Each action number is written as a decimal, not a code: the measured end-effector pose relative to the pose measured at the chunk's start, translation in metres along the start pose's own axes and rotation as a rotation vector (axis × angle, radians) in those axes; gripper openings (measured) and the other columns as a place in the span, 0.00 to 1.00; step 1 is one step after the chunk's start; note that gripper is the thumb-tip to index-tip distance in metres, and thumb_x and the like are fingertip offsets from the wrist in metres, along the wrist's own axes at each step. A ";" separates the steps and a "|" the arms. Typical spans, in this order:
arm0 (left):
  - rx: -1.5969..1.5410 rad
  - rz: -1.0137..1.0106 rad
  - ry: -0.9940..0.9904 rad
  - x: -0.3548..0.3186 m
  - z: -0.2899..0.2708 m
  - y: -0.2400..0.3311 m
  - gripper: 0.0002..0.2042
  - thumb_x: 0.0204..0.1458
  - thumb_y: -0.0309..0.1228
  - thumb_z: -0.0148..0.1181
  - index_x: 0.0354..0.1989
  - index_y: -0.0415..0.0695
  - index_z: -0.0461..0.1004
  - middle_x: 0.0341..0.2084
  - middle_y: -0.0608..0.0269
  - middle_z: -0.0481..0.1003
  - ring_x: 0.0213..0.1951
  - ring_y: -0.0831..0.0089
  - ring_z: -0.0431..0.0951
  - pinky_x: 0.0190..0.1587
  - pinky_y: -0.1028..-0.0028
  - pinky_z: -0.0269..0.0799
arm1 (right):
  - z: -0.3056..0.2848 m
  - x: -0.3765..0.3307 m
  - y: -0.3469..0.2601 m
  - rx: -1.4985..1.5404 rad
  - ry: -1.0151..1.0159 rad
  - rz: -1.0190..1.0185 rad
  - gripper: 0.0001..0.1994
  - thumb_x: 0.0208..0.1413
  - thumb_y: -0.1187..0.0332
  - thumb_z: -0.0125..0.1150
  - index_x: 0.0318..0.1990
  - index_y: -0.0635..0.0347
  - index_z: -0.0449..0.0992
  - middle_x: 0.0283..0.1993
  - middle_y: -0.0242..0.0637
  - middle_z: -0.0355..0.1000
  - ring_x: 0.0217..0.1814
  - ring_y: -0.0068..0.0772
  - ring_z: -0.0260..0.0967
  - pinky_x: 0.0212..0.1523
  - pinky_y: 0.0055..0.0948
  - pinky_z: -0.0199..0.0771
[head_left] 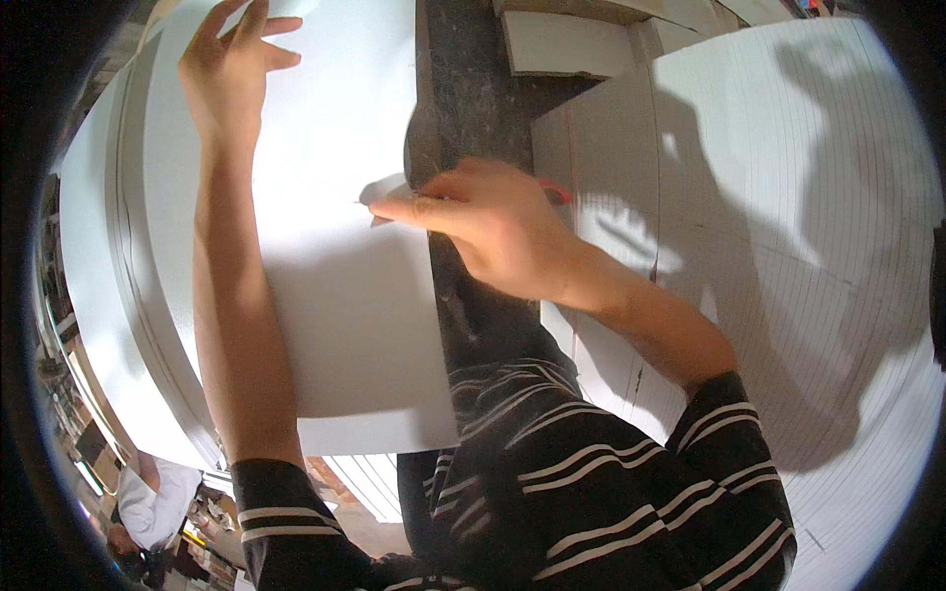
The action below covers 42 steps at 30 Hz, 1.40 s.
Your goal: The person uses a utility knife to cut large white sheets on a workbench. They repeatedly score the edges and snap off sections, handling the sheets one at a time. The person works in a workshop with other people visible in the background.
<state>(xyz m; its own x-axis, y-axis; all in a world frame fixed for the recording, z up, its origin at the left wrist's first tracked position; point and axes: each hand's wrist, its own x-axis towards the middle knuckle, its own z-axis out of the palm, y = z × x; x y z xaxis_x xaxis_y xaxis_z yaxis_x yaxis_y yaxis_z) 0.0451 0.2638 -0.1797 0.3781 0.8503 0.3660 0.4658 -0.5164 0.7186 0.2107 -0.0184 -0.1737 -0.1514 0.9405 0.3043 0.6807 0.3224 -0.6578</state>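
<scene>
A large white sheet [355, 345] lies under both of my arms, its right edge over a dark strip of surface. My left hand [232, 64] is over the sheet's far left part, fingers spread, holding nothing. Near the sheet's right edge, my right hand [503, 227] is closed in a pinch, index finger stretched forward. A thin tip at the fingertips points left over the sheet; the slim tool it belongs to is mostly hidden in the hand. Just behind the hand shows a red piece [557, 190]; I cannot tell whether it belongs to the tool.
The dark work surface [478, 84] runs between the sheet and a stack of white boards [847, 197] with thin lines on the right. A small white block [567, 44] stands at the back. A person in white [158, 502] is at the lower left, beside cluttered shelves.
</scene>
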 end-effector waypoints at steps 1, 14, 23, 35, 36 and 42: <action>0.000 0.137 0.021 0.001 -0.003 0.001 0.17 0.71 0.40 0.54 0.61 0.48 0.78 0.34 0.62 0.87 0.33 0.74 0.88 0.33 0.79 0.82 | 0.003 -0.008 -0.010 -0.034 -0.023 0.024 0.26 0.60 0.74 0.61 0.65 0.39 0.77 0.40 0.40 0.80 0.41 0.36 0.77 0.40 0.40 0.77; -0.288 0.010 -0.025 0.005 0.003 -0.026 0.15 0.68 0.36 0.58 0.60 0.47 0.79 0.41 0.56 0.87 0.35 0.75 0.87 0.43 0.77 0.85 | 0.063 -0.195 -0.163 0.269 -0.255 0.200 0.36 0.57 0.74 0.63 0.73 0.33 0.66 0.48 0.37 0.78 0.49 0.43 0.76 0.49 0.49 0.75; 0.446 0.324 0.008 -0.055 0.006 -0.005 0.20 0.64 0.45 0.58 0.62 0.57 0.78 0.64 0.55 0.75 0.68 0.50 0.69 0.71 0.48 0.62 | 0.039 -0.042 -0.013 0.273 0.316 0.228 0.21 0.67 0.78 0.54 0.65 0.54 0.77 0.48 0.41 0.83 0.34 0.27 0.76 0.35 0.27 0.77; 0.699 0.300 0.062 -0.032 0.008 -0.037 0.25 0.68 0.52 0.49 0.73 0.70 0.62 0.73 0.56 0.64 0.74 0.55 0.62 0.74 0.36 0.46 | 0.071 -0.046 -0.030 0.326 0.240 0.058 0.27 0.62 0.81 0.58 0.67 0.42 0.76 0.37 0.39 0.80 0.28 0.26 0.72 0.31 0.31 0.72; 0.818 0.249 0.087 -0.032 0.011 -0.039 0.28 0.68 0.48 0.54 0.75 0.65 0.58 0.73 0.51 0.63 0.73 0.55 0.64 0.74 0.41 0.51 | 0.078 -0.063 -0.045 0.304 0.255 0.045 0.29 0.61 0.81 0.58 0.68 0.40 0.74 0.39 0.39 0.80 0.32 0.29 0.74 0.34 0.34 0.74; 0.754 0.343 0.033 -0.015 0.014 -0.055 0.26 0.70 0.57 0.38 0.74 0.75 0.62 0.76 0.59 0.60 0.77 0.50 0.55 0.71 0.23 0.37 | 0.096 -0.175 -0.148 0.217 -0.067 0.202 0.39 0.56 0.80 0.63 0.72 0.26 0.67 0.51 0.39 0.80 0.54 0.42 0.76 0.52 0.46 0.76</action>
<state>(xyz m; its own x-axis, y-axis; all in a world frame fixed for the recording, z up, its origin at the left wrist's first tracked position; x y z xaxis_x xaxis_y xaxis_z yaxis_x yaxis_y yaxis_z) 0.0251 0.2778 -0.2327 0.5785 0.6298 0.5184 0.7448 -0.6669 -0.0209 0.0681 -0.2199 -0.1956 -0.0805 0.9906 0.1103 0.5337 0.1363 -0.8346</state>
